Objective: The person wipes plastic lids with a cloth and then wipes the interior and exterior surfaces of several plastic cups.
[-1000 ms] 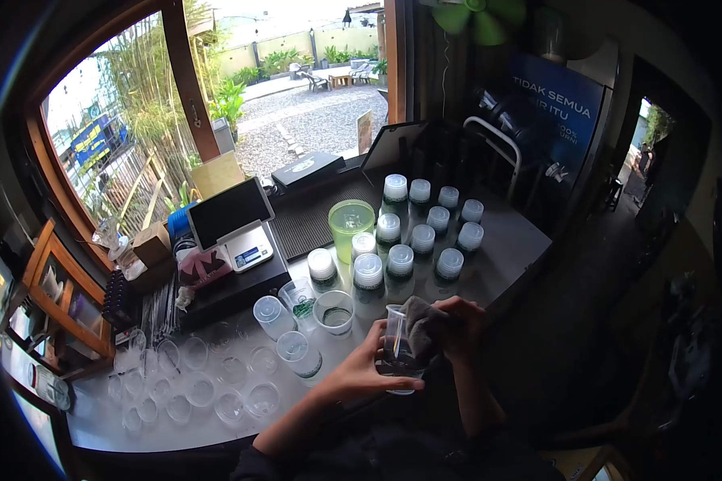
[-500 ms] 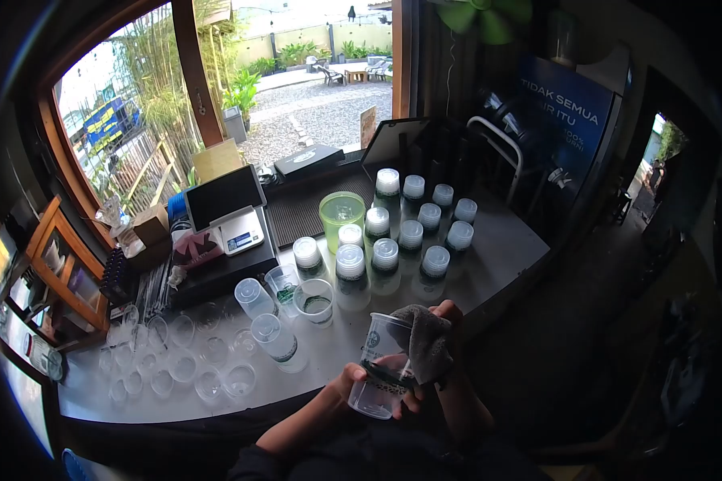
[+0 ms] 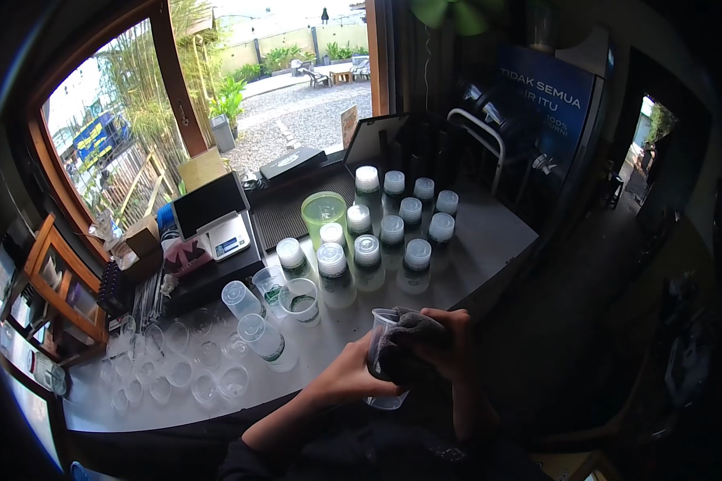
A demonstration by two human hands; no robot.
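My left hand is wrapped round a clear plastic cup with dark green print, held in front of me just off the counter's near edge. My right hand grips a grey cloth against the cup's rim and side, and part of the cloth seems to be inside the cup. The cloth and fingers hide much of the cup. On the counter to the left, an upside-down clear cup stands nearest my left hand, beside an upright clear cup.
Several stacks of lidded cups stand on the grey counter, around a green translucent container. Many clear dome-like lids or cups cover the left part. A tablet-like screen and a white device sit behind, near the window.
The cloth has gone from the cup's far side down over its rim and front. My left hand has moved higher up the cup, and the view has shifted slightly right.
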